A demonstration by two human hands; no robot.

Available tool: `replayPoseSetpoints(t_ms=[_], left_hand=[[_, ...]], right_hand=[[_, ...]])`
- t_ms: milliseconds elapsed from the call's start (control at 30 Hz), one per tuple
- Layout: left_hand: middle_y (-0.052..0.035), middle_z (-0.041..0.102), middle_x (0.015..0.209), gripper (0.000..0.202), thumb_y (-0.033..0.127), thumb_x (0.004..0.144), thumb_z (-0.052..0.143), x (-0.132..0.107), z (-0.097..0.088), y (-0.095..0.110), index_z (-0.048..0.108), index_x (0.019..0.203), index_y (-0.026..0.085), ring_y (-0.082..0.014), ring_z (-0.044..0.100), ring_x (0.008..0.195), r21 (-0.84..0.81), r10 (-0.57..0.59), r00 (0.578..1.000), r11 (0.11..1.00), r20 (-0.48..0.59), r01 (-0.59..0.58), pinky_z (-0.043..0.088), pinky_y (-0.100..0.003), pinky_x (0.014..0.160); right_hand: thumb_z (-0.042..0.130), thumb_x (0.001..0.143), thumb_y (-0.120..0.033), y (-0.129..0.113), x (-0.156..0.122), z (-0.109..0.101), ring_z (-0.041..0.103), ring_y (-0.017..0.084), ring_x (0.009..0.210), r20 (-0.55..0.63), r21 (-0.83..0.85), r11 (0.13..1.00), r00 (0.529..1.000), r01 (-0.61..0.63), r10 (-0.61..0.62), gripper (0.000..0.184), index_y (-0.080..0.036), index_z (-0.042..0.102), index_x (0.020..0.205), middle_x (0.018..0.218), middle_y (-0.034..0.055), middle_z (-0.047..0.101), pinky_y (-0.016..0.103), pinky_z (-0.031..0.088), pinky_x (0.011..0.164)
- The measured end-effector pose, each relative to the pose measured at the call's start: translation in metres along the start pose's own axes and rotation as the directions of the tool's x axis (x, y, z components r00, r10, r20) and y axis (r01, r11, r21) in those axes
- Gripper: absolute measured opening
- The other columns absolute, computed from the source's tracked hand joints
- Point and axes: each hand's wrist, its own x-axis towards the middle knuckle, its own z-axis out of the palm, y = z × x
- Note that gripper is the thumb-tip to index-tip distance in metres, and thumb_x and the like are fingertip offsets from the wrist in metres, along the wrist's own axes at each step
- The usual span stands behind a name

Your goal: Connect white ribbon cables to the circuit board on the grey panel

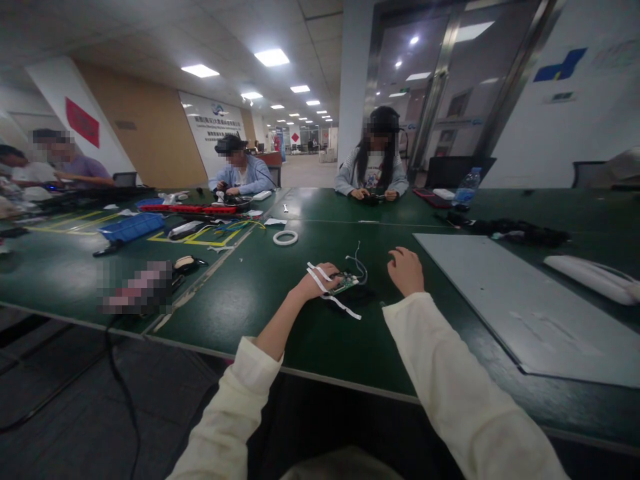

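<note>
My left hand (315, 281) is closed on the left edge of a small green circuit board (347, 285), just above the table or resting on it; I cannot tell which. Thin grey wires (363, 270) with small connectors run from the board's far side. Narrow white strips (317, 277) lie across the back of this hand, and another white strip (345, 308) hangs below the board. To the right of the board, my right hand (406, 271) is held over the table with bent fingers slightly apart, and nothing shows in it.
A white tape roll (285, 238) lies beyond my left hand. At right are a grey panel (505, 293) and a long white case (593, 277). Blue trays (131, 228), tools and cables lie at left. Two people (373, 170) work across the green table (225, 300).
</note>
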Motion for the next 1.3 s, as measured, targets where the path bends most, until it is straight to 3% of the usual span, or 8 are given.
replayPoseSetpoints(t_ms=[133, 233, 367, 533, 633, 833, 1133, 1300], left_hand=[[-0.0078, 0.064, 0.098, 0.031, 0.036, 0.09, 0.043, 0.0, 0.0, 0.001, 0.062, 0.1, 0.013, -0.0161, 0.058, 0.094, -0.021, -0.004, 1.0, 1.0, 0.004, 0.004, 0.045, -0.031, 0.086], [-0.008, 0.063, 0.099, 0.03, 0.036, 0.089, 0.044, 0.0, 0.001, 0.002, 0.062, 0.099, 0.014, -0.0161, 0.058, 0.093, -0.03, -0.014, 1.0, 0.999, -0.005, 0.014, 0.045, -0.03, 0.086], [-0.0079, 0.063, 0.099, 0.031, 0.037, 0.09, 0.042, 0.0, -0.001, 0.003, 0.061, 0.098, 0.013, -0.0157, 0.058, 0.093, -0.031, 0.0, 1.0, 1.0, -0.002, 0.0, 0.045, -0.03, 0.087], [-0.008, 0.063, 0.1, 0.03, 0.036, 0.09, 0.042, 0.0, -0.002, 0.003, 0.061, 0.098, 0.014, -0.0158, 0.058, 0.094, -0.014, -0.019, 1.0, 1.0, -0.005, 0.018, 0.046, -0.03, 0.086], [-0.0084, 0.063, 0.098, 0.03, 0.035, 0.09, 0.042, 0.001, -0.002, 0.003, 0.061, 0.097, 0.013, -0.016, 0.058, 0.094, -0.014, 0.002, 1.0, 1.0, -0.005, -0.002, 0.046, -0.03, 0.086], [-0.0092, 0.064, 0.096, 0.031, 0.035, 0.09, 0.043, 0.002, -0.005, 0.005, 0.063, 0.095, 0.012, -0.0165, 0.058, 0.092, -0.039, 0.004, 1.0, 0.999, 0.006, -0.003, 0.046, -0.03, 0.085], [-0.009, 0.064, 0.101, 0.031, 0.036, 0.089, 0.043, 0.0, -0.005, 0.003, 0.064, 0.097, 0.014, -0.0167, 0.058, 0.095, -0.042, -0.012, 1.0, 0.999, 0.023, 0.012, 0.045, -0.03, 0.087], [-0.009, 0.064, 0.101, 0.031, 0.036, 0.09, 0.043, 0.0, -0.005, 0.003, 0.063, 0.097, 0.014, -0.0165, 0.058, 0.094, -0.055, -0.02, 1.0, 0.998, 0.024, 0.021, 0.046, -0.03, 0.086]], right_hand=[[0.041, 0.084, -0.023, 0.024, -0.006, 0.013, 0.043, 0.032, 0.115, 0.104, -0.094, 0.971, 0.968, -0.221, 0.23, 0.04, -0.013, 0.059, 0.118, 0.123, 0.0172, 0.052, 0.047, 0.038, 0.09], [0.041, 0.084, -0.024, 0.028, -0.004, 0.015, 0.045, 0.031, 0.113, 0.142, -0.092, 0.971, 0.963, -0.219, 0.231, 0.041, -0.014, 0.057, 0.12, 0.119, 0.0165, 0.054, 0.046, 0.037, 0.09], [0.043, 0.083, -0.025, 0.04, 0.008, 0.011, 0.043, 0.03, 0.115, 0.09, -0.124, 0.972, 0.974, -0.198, 0.209, 0.04, -0.014, 0.057, 0.119, 0.121, 0.0164, 0.052, 0.045, 0.036, 0.091], [0.042, 0.084, -0.029, 0.087, 0.014, 0.005, 0.033, 0.037, 0.122, 0.064, -0.265, 0.915, 0.941, -0.305, 0.332, 0.042, -0.013, 0.055, 0.12, 0.121, 0.0191, 0.051, 0.055, 0.031, 0.091], [0.036, 0.087, -0.039, 0.116, 0.009, 0.002, 0.037, 0.038, 0.119, 0.126, -0.309, 0.88, 0.902, -0.361, 0.414, 0.046, -0.012, 0.055, 0.119, 0.121, 0.0194, 0.051, 0.056, 0.033, 0.088], [0.027, 0.09, -0.036, 0.128, 0.002, -0.002, 0.047, 0.03, 0.113, 0.292, -0.261, 0.958, 0.936, -0.12, 0.197, 0.047, -0.015, 0.051, 0.123, 0.126, 0.0156, 0.052, 0.047, 0.038, 0.089], [0.024, 0.092, -0.038, 0.128, 0.0, 0.005, 0.045, 0.028, 0.121, 0.285, -0.21, 0.971, 0.943, -0.116, 0.174, 0.047, -0.019, 0.05, 0.126, 0.131, 0.0117, 0.051, 0.048, 0.039, 0.093], [0.023, 0.093, -0.039, 0.112, -0.007, 0.006, 0.043, 0.027, 0.123, 0.303, -0.154, 0.986, 0.946, -0.069, 0.113, 0.047, -0.021, 0.051, 0.126, 0.134, 0.0097, 0.048, 0.05, 0.036, 0.096]])
